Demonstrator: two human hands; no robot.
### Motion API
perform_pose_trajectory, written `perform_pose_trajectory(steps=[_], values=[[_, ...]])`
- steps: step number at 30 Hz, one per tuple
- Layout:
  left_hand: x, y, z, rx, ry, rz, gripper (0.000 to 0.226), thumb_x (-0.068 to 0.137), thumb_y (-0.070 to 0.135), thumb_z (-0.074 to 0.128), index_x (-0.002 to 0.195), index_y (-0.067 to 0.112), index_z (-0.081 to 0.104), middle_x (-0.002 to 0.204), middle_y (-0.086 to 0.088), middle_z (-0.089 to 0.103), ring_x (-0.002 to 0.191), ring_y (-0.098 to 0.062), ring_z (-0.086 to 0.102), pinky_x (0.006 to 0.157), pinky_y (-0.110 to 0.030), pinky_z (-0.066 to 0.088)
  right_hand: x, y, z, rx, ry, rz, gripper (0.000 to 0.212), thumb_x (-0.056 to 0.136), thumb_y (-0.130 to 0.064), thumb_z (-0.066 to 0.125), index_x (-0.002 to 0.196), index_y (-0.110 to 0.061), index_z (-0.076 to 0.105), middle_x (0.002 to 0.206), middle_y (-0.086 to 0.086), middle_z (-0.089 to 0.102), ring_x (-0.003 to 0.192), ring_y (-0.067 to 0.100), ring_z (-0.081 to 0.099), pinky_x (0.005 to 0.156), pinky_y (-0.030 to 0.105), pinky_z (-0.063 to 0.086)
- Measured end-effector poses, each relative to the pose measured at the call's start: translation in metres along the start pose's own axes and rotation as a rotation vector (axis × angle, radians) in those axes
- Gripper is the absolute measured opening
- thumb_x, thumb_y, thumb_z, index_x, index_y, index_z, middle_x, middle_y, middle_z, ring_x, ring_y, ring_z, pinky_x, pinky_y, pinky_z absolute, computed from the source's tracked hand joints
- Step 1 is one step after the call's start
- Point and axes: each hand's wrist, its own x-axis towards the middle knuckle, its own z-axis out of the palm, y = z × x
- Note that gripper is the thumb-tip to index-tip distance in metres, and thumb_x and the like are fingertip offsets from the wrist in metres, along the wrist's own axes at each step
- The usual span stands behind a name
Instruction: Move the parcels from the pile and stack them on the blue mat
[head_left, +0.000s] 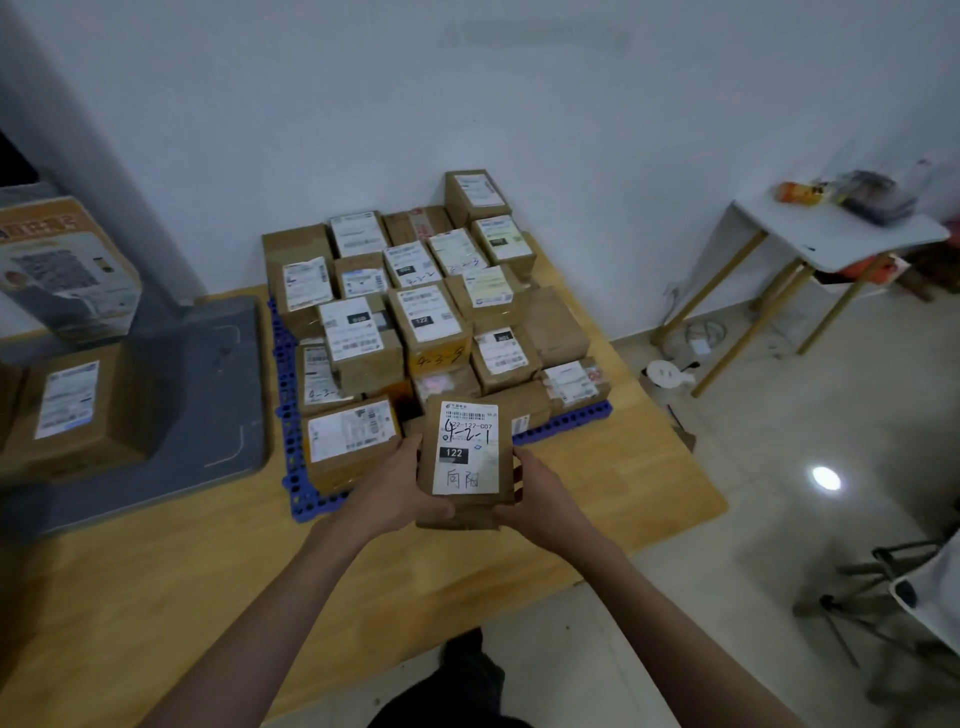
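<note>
Gripping a small brown parcel (464, 462) from both sides, the left hand (400, 486) and right hand (535, 499) carry it above the near edge of the blue mat (561, 423). The left thumb lies along the parcel's left face and its fingers (439, 512) curl under the near bottom corner; the right hand's fingers wrap behind the right side, mostly hidden, with the thumb along the edge. Both sets of fingers are clamped on the cardboard.

The held parcel stands tilted with its white label toward the camera, showing a barcode, handwritten "4-2-1", a black box reading "122" and two handwritten characters.

Behind it, the stacked parcels (426, 306) cover nearly the whole mat in tight rows, rising higher toward the wall (467, 104). Blue perforated rim shows only along the left side and the near right corner. Just beyond the held parcel is a low gap between a labelled box (353, 441) on the left and shorter boxes on the right. The mat lies on a low wooden platform (156, 597), which has bare room at the near side and a strip at the right.

To the left, a grey tray (218, 395) sits beside the mat, with one more labelled box (67, 410) on its far left. A white side table (831, 234) stands well apart on the right.
</note>
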Motion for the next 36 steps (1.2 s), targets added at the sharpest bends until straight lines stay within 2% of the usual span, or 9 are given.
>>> perform_pose_trajectory(steps=[7,11,14,16,18,22,25,30,36], values=[[0.072,0.05,0.008,0.029,0.035,0.117,0.099,0.059,0.044,0.085,0.143,0.028,0.035,0.136,0.005,0.039,0.111,-0.01,0.047,0.087,-0.032,0.049,0.047,0.018,-0.073,-0.023,0.066,0.043,0.083,0.072,-0.014,0.075,0.143,-0.016,0.034,0.127,0.001,0.054,0.111,0.02,0.055,0.086,0.038,0.054],[0.105,0.08,0.011,0.002,0.037,0.144,0.105,0.063,0.048,0.084,0.149,0.03,0.026,0.134,0.007,0.039,0.113,-0.008,0.043,0.085,-0.026,0.04,0.072,0.029,-0.116,-0.02,0.077,0.041,0.085,0.072,-0.007,0.075,0.144,-0.018,0.033,0.124,-0.002,0.056,0.1,0.011,0.055,0.064,0.016,0.048],[0.131,0.105,0.014,0.023,0.039,0.159,0.105,0.065,0.048,0.082,0.15,0.029,0.023,0.136,0.007,0.038,0.121,-0.013,0.045,0.084,-0.025,0.037,0.093,0.038,-0.145,-0.036,0.095,0.031,0.086,0.072,-0.007,0.074,0.145,-0.019,0.031,0.12,0.001,0.055,0.1,0.014,0.056,0.066,0.019,0.049],[0.149,0.121,0.015,0.032,0.042,0.149,0.104,0.066,0.047,0.081,0.15,0.03,0.022,0.135,0.006,0.038,0.117,-0.012,0.047,0.081,-0.026,0.038,0.11,0.046,-0.164,-0.032,0.103,0.024,0.086,0.072,-0.008,0.074,0.146,-0.02,0.031,0.123,0.002,0.055,0.101,0.016,0.057,0.062,0.015,0.046],[0.167,0.138,0.017,0.039,0.062,0.131,0.1,0.067,0.046,0.081,0.149,0.031,0.025,0.135,0.007,0.039,0.109,-0.008,0.046,0.079,-0.025,0.039,0.128,0.053,-0.183,-0.024,0.098,0.011,0.086,0.073,-0.008,0.074,0.146,-0.019,0.03,0.125,0.003,0.054,0.101,0.017,0.059,0.066,0.019,0.05],[0.204,0.17,0.024,0.018,0.088,0.087,0.095,0.066,0.043,0.082,0.145,0.029,0.031,0.133,0.006,0.042,0.108,-0.013,0.051,0.084,-0.031,0.047,0.165,0.065,-0.219,-0.046,0.084,0.001,0.086,0.073,-0.01,0.074,0.147,-0.021,0.03,0.124,0.004,0.056,0.105,0.021,0.06,0.088,0.046,0.053],[0.235,0.187,0.028,0.037,0.109,0.044,0.096,0.066,0.041,0.082,0.146,0.024,0.032,0.135,0.001,0.043,0.12,-0.018,0.046,0.094,-0.035,0.044,0.195,0.071,-0.241,-0.024,0.07,-0.026,0.084,0.073,-0.006,0.074,0.146,-0.019,0.033,0.124,0.005,0.054,0.106,0.021,0.058,0.084,0.045,0.056],[0.274,0.201,0.03,-0.039,0.176,-0.024,0.085,0.065,0.034,0.084,0.136,0.018,0.039,0.126,0.0,0.051,0.107,-0.015,0.052,0.088,-0.034,0.049,0.245,0.074,-0.265,-0.008,0.023,-0.064,0.087,0.072,-0.002,0.074,0.147,-0.02,0.033,0.124,0.007,0.056,0.106,0.021,0.059,0.085,0.043,0.057],[0.305,0.203,0.028,-0.039,0.207,-0.16,0.083,0.068,0.031,0.084,0.135,0.015,0.038,0.124,-0.003,0.053,0.109,-0.02,0.054,0.09,-0.037,0.05,0.289,0.069,-0.268,-0.047,-0.044,-0.108,0.088,0.073,-0.003,0.074,0.148,-0.019,0.032,0.126,0.008,0.055,0.108,0.021,0.057,0.088,0.041,0.055]])
